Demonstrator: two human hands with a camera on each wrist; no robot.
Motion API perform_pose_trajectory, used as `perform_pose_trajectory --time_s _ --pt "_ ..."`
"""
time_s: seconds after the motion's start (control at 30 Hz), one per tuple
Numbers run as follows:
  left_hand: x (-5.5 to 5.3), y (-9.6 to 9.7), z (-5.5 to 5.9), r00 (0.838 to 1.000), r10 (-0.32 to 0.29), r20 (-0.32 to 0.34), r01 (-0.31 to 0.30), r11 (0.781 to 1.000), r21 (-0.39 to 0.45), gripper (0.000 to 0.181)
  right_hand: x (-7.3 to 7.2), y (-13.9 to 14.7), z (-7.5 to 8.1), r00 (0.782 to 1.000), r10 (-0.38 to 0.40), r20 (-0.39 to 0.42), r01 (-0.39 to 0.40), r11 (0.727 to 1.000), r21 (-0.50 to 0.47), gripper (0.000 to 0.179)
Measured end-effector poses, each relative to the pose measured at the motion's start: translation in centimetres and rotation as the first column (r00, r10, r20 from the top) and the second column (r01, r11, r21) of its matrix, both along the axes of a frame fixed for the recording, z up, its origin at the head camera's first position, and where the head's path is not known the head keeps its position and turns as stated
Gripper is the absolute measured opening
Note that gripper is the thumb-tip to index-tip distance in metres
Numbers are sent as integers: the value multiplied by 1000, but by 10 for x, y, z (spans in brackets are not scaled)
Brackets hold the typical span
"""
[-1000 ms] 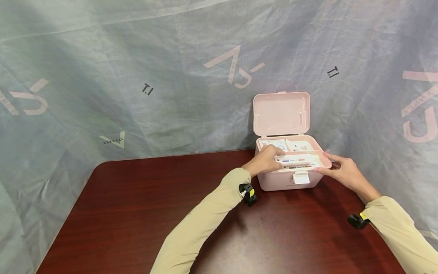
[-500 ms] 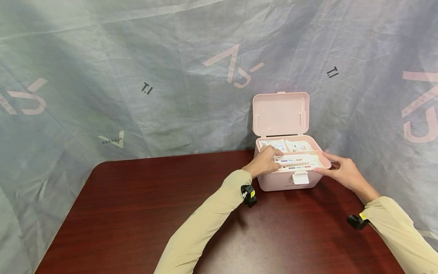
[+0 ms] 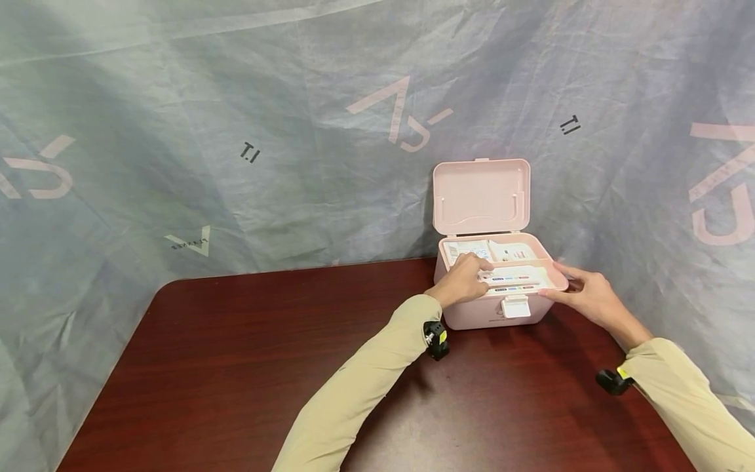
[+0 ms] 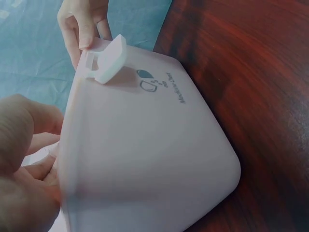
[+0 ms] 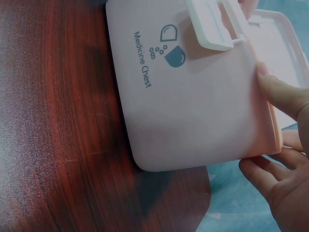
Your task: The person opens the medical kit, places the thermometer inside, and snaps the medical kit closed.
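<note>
A pink medicine chest (image 3: 489, 314) stands with its lid up on the table. My left hand (image 3: 466, 278) reaches over its front left rim; thumb and index finger straddle the left end of a slim white strip with coloured labels (image 3: 513, 278). A second similar strip (image 3: 510, 289) lies in front of it. In the left wrist view the fingertips of my left hand (image 4: 24, 159) are partly hidden behind the rim. My right hand (image 3: 590, 295) grips the chest's right front corner, thumb on the front rim and fingers along the side, as the right wrist view shows.
Behind the divider, a white packet with blue lettering (image 3: 468, 249) and a white packet with red print (image 3: 513, 252) fill the rear compartments. The raised lid (image 3: 480, 196) stands near a grey curtain (image 3: 295, 164). A white latch (image 3: 516, 306) hangs on the front.
My left hand has shifted slightly right along the slim strips, which lie closer together than before. My right hand keeps its grip on the chest's corner.
</note>
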State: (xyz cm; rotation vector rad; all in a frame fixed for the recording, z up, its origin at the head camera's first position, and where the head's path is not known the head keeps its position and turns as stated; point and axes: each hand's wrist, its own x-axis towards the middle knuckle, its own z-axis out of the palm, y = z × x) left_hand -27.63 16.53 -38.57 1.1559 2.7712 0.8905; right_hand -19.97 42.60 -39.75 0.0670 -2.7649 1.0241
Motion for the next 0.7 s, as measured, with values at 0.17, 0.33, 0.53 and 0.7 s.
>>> perform_pose_trajectory --time_s 0.17,0.33,0.53,0.7 --pt "3 2 0 999 42 27 -42 999 1 39 -1 -1 1 1000 -5 17 5 1000 0 82" --pt "5 -1 1 997 73 41 -73 997 9 39 -1 -2 2 1000 1 30 -2 1000 4 82" --pt "1 -10 6 996 85 32 -87 993 75 38 -2 -3 7 1000 13 24 -14 999 43 80" --pt "-5 -18 14 993 116 16 -117 980 162 37 -1 -1 11 999 36 5 -37 997 61 78"
